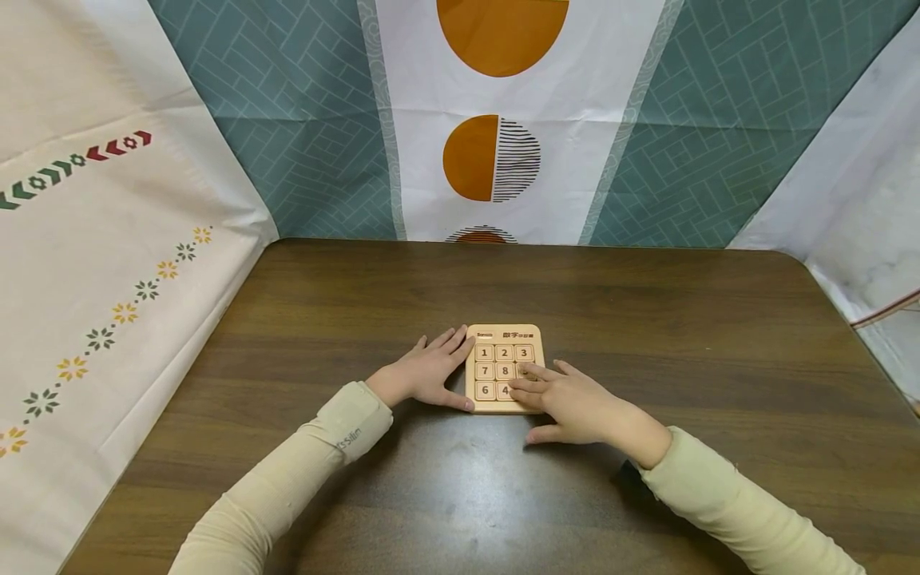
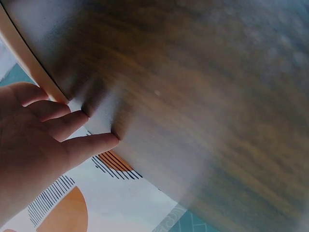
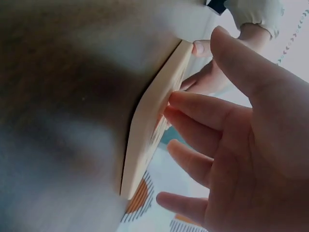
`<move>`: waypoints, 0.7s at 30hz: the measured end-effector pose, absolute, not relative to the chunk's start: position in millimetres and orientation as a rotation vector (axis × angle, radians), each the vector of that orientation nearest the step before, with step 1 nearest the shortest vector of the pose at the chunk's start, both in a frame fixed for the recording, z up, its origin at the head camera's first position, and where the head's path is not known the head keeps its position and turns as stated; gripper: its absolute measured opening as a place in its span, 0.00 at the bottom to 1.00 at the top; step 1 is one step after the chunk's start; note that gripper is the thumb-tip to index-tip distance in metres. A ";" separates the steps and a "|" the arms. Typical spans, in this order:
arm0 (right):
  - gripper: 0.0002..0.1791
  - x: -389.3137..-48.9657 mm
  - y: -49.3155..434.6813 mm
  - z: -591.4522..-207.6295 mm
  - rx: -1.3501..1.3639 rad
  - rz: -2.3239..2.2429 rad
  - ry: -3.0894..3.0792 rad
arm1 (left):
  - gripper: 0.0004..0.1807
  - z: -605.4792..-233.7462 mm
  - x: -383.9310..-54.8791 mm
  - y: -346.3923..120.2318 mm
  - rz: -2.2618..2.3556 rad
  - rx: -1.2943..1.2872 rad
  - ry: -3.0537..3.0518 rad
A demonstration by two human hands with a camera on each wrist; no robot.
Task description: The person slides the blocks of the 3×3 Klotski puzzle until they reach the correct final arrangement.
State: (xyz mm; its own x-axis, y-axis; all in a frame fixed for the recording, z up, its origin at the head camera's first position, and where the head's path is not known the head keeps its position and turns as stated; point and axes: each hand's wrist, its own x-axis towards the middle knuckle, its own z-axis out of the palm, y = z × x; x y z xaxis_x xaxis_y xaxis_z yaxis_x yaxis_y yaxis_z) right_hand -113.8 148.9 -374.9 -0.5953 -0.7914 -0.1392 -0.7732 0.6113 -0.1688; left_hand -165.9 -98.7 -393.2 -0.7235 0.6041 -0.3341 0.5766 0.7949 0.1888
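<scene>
A pale wooden number slide puzzle [image 1: 505, 361] lies flat on the table, its square tiles marked with printed digits. The row 1, 2, 3 runs along the top; 7 and 8 show below it, then 6 and 4. My left hand [image 1: 429, 371] rests at the puzzle's left side, fingers extended by the upper corner and thumb at the lower one. From the right, my right hand [image 1: 575, 403] reaches over the lower right tiles and hides some of them. In the right wrist view, fingertips [image 3: 175, 98] touch the puzzle's face, with the thumb held away from it.
The brown wooden table [image 1: 345, 295] spreads around the puzzle. Behind it hangs a patterned cloth [image 1: 309, 120] with orange half circles. White embroidered fabric [image 1: 93, 279] borders the left side, and pale fabric [image 1: 862, 184] the right.
</scene>
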 end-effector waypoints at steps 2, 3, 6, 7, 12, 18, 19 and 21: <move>0.37 -115.2 150.5 -374.3 -1.283 -0.134 2.662 | 0.57 -393.3 -165.9 -98.6 0.104 0.894 2.603; 0.37 -116.3 152.0 -374.0 -1.270 -0.135 2.681 | 0.57 -393.3 -165.9 -98.5 0.107 0.894 2.602; 0.37 -119.5 156.6 -373.7 -1.207 -0.110 2.741 | 0.58 -393.7 -166.2 -98.6 0.115 0.898 2.600; 0.37 -120.1 157.8 -373.8 -1.182 -0.096 2.751 | 0.58 -393.8 -166.4 -98.6 0.116 0.900 2.599; 0.37 -118.9 159.9 -374.5 -1.128 -0.081 2.732 | 0.58 -394.0 -166.8 -98.9 0.107 0.905 2.597; 0.35 -109.1 160.3 -373.5 -1.139 -0.111 2.708 | 0.58 -394.4 -166.5 -99.1 0.110 0.899 2.600; 0.35 -107.3 160.7 -373.1 -1.155 -0.114 2.706 | 0.58 -394.5 -166.5 -99.1 0.109 0.898 2.600; 0.34 -104.7 161.5 -372.1 -1.187 -0.116 2.696 | 0.58 -394.6 -166.3 -99.0 0.108 0.896 2.600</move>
State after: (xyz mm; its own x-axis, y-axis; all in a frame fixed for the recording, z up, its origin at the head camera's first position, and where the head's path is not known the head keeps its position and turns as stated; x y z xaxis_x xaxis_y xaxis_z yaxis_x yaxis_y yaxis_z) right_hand -104.7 161.5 -372.1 -0.6602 -0.7371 -0.1445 -0.7219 0.6758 -0.1490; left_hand -166.3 -99.0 -394.6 -0.7210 0.6068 -0.3345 0.5769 0.7931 0.1952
